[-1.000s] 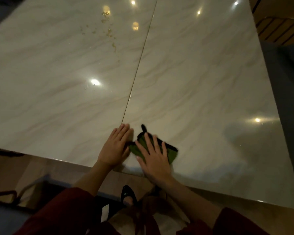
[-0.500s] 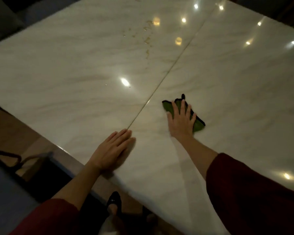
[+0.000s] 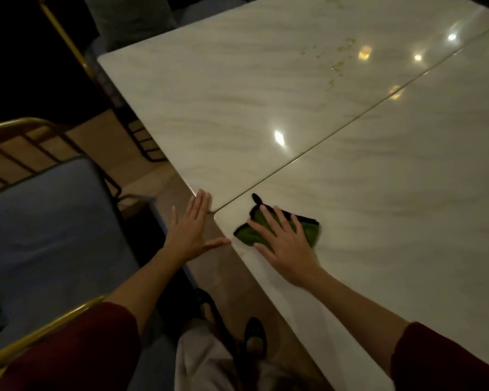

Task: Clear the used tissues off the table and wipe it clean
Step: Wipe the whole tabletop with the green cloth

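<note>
Wiping the pale marble-patterned surface with a folded green cloth with black edging.
The right hand is pressing the cloth flat with straight, spread fingers at the lower centre of the frame; the cloth's long axis is running left to right. The left hand, released and flat, is resting at the surface edge just beside it. The yellowish dried spots are lying well apart, toward the upper right, so I think the right hand is the nearer one.

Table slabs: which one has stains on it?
The left slab, across the seam from the green cloth: yellowish specks dot its far end. The right slab, under the cloth, shows no such specks.
</note>
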